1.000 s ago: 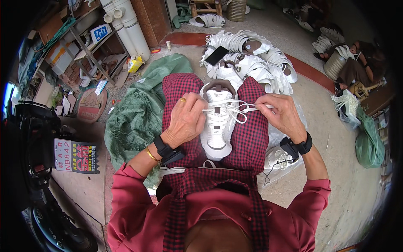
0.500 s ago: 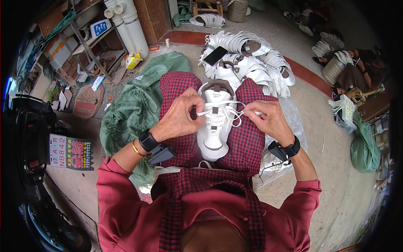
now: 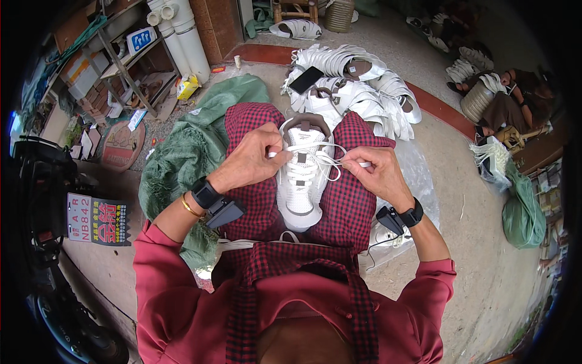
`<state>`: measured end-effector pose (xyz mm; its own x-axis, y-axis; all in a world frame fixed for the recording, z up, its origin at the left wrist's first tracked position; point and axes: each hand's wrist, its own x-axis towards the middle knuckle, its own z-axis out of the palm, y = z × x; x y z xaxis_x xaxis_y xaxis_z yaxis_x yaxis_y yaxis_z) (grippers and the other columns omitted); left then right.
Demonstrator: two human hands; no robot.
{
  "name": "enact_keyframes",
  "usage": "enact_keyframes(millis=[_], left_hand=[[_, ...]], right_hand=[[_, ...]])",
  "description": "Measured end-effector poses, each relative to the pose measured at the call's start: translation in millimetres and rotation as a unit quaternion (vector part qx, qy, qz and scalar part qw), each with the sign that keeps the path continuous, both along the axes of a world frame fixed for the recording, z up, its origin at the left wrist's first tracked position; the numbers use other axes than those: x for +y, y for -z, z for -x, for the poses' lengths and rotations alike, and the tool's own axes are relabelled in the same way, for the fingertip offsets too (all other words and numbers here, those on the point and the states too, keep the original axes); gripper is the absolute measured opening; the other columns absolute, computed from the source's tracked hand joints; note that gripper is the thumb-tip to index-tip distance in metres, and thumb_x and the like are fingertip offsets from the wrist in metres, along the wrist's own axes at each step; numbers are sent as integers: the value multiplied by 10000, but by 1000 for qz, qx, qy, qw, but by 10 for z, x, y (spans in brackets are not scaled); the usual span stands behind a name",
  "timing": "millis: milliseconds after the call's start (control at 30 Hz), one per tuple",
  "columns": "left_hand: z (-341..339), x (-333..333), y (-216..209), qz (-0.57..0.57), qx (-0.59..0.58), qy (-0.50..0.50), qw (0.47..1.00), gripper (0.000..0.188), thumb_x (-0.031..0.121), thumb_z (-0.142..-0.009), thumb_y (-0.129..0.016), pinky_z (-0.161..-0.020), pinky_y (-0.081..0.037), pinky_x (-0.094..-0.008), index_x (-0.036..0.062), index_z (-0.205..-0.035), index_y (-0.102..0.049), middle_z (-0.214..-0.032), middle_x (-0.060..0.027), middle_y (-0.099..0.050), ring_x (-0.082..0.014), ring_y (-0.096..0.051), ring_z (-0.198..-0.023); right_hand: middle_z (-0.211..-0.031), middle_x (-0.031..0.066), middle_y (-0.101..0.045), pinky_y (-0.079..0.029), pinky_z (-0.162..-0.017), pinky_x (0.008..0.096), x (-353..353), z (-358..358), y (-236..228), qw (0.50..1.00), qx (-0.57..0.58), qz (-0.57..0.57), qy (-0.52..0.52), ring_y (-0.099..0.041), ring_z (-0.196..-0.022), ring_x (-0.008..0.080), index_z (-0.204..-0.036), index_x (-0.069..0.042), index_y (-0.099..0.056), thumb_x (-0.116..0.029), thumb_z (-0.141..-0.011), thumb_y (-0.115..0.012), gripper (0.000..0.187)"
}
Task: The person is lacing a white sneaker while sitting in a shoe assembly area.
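We have the left hand (image 3: 253, 159) with thumb and finger pinched on one end of the white shoelace (image 3: 306, 146); the right hand (image 3: 377, 171) pinches the other side, loops hanging just left of its fingertips. We can't make out how the strands cross there. The white shoe (image 3: 299, 197) sits on the lap between the checked thighs, toe toward the wearer; its sole is mostly hidden, and the left hand covers part of its edge. Near the right wrist, clear plastic (image 3: 419, 176) and another white shoe (image 3: 388, 235), partly blocked by the wrist device (image 3: 391, 219). Beyond the knees, a heap of white shoe parts (image 3: 388, 97), partly behind the right knee, with a black phone (image 3: 306, 79) on top. Left of the lap, a crumpled green sack (image 3: 182, 161). Further left, a scooter (image 3: 39, 221), cut off by the dark rim. Upper left, a cluttered shelf (image 3: 124, 65) beside white pipes (image 3: 193, 51). Upper right, a seated person (image 3: 515, 115), dim, details unclear; below, a green bag (image 3: 524, 212).
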<state>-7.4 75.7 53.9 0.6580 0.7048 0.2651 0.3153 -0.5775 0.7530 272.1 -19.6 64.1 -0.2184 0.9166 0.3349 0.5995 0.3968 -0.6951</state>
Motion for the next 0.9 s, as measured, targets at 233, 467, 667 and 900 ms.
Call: enact_keyframes(millis=[233,467,667,900], left_hand=[[12,-109,61,2,-4,-76,997,353,73,-866,-726,-547,-370,-304,8,-710,-416,-773,-36,-436,-93,-420,-676],[140,11,151,72,-35,8,997,322,133,-921,-723,-632,-432,-249,30,-758,-466,-888,-7,-470,-77,-464,-766],[255,192,91,148,-57,136,978,374,218,-949,-725,-680,-451,-235,47,-750,-459,-924,-3,-465,-78,-468,-796],[139,275,254,-46,-34,-23,998,400,215,-931,-740,-549,-362,-269,38,-704,-462,-799,4,-476,-66,-416,-648]], right_hand=[[-826,65,-742,-552,-623,251,-32,-153,-100,997,-12,-44,59,-703,-731,130,-953,-12,-715,-83,-897,-710,91],[-851,94,-752,-545,-597,273,-5,-230,-87,986,-91,-109,84,-719,-717,161,-966,-10,-726,-87,-915,-693,98],[-844,100,-728,-501,-573,280,90,-421,50,986,-49,-109,113,-655,-652,165,-968,-7,-731,-122,-928,-685,131],[-805,71,-677,-463,-568,296,7,-582,78,985,-54,-95,130,-607,-661,152,-957,-19,-734,-117,-902,-713,114]])
